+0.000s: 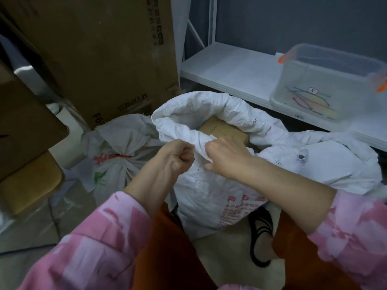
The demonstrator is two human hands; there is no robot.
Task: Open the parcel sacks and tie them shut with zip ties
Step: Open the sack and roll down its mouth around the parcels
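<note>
Gripping the near rim of the open white woven sack (211, 114) with left hand (178, 156) and right hand (225, 156) (both clenched on fabric), cardboard box (225, 130) showing inside at twelve o'clock.

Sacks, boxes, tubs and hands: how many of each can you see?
Sacks: 3: open sack, tied sack, right sack
Cardboard boxes outside the sacks: 3
Box in sack: 1
Tub: 1
Hands: 2, left hand, right hand
Total: 10
</note>
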